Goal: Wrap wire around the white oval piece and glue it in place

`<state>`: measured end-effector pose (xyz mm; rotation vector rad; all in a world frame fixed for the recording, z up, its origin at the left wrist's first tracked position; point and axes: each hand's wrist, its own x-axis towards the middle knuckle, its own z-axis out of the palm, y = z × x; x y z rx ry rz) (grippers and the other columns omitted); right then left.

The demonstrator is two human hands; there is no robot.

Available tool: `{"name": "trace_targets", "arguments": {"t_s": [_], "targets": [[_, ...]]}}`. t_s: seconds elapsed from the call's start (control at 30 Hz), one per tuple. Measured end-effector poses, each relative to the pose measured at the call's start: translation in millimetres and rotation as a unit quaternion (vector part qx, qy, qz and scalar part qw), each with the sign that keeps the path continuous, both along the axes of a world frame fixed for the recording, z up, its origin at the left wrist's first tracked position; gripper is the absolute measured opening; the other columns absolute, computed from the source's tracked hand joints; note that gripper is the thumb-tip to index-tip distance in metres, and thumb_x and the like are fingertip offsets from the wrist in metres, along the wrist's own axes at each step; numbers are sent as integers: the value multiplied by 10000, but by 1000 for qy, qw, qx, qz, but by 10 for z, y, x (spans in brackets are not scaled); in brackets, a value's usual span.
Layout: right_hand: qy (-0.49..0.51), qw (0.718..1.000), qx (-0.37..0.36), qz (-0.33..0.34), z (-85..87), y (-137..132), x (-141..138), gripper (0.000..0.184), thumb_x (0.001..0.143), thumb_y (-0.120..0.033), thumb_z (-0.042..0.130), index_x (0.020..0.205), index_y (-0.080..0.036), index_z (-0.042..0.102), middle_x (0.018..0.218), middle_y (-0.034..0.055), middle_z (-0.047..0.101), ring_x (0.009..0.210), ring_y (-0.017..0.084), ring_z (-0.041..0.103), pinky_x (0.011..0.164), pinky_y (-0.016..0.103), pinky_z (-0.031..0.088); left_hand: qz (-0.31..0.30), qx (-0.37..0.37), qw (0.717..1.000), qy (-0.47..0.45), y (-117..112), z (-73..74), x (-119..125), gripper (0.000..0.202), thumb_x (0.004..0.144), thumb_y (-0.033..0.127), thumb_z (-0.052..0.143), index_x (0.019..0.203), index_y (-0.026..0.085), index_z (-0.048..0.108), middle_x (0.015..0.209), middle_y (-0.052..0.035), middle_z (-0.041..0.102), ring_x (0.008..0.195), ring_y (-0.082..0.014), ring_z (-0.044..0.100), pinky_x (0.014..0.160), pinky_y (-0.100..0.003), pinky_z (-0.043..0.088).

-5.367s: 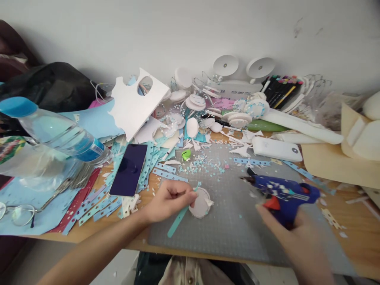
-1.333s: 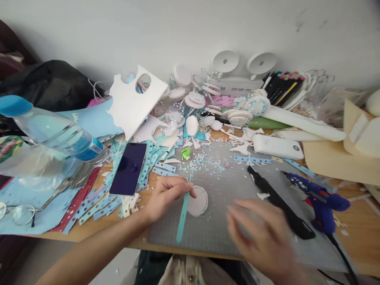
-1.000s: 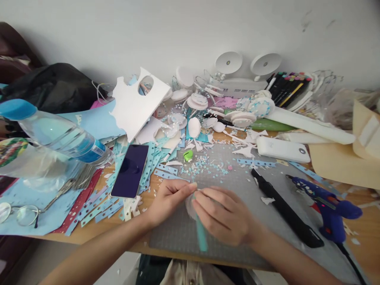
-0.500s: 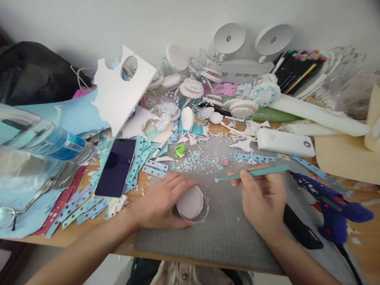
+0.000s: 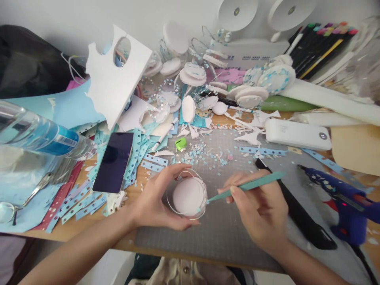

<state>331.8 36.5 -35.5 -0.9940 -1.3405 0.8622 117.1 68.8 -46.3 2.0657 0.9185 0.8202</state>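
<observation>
My left hand (image 5: 154,200) curves its thumb and fingers around a white round foam disc (image 5: 190,196), gripping it over the cutting mat. Thin wire loops (image 5: 204,186) run around the disc's edge. Between the thumb and fingers of my right hand (image 5: 259,209) are teal tweezers (image 5: 252,184), their tip pointing left at the disc's right edge. A tiny pale blue paper piece (image 5: 207,201) is at that tip; whether it touches the wire I cannot tell. Small blue and white paper bits (image 5: 197,152) lie scattered beyond the disc.
Behind stand several wired white discs (image 5: 192,74). A phone (image 5: 113,162) and water bottle (image 5: 38,132) lie left. On the right are a blue glue gun (image 5: 341,206), a black cutter-like tool (image 5: 305,217) and a white power bank (image 5: 297,133). A green punch (image 5: 180,144) sits mid-table.
My right hand has brought the tweezers and the blue piece left and down to the disc's edge. My left hand has opened its hold wider around the disc and turned it. The view has shifted slightly.
</observation>
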Motion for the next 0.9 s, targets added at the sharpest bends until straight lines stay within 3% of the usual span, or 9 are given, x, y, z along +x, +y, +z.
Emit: {"name": "trace_targets", "arguments": {"t_s": [0.4,0.6,0.77,0.9], "targets": [[-23,998,40,32,-57,-23,-21,231,839,1,527,939,-205,558,738,-3,564,663,145,614,604,304,532,7,27,999,18,-11,44,3,906,570,459,838,1321,247,378,1093,-85,653,971,-257,658,853,-366,496],[-75,993,75,44,-38,-23,7,289,806,21,533,979,-211,547,754,14,630,651,160,617,606,330,529,9,54,998,24,6,63,16,879,573,441,840,1300,243,388,1086,-83,647,956,-252,651,834,-366,503],[-175,972,144,69,33,-2,48,269,782,16,541,937,-199,587,761,41,695,609,150,620,570,307,550,17,74,996,39,12,79,16,872,571,448,844,1287,236,393,1079,-81,648,949,-250,644,820,-368,501],[-243,942,228,50,43,1,109,254,762,2,568,935,-182,596,831,74,721,671,153,646,586,292,580,30,102,994,32,0,73,16,840,588,443,832,1277,215,408,1080,-96,645,939,-255,637,804,-378,498]]}}
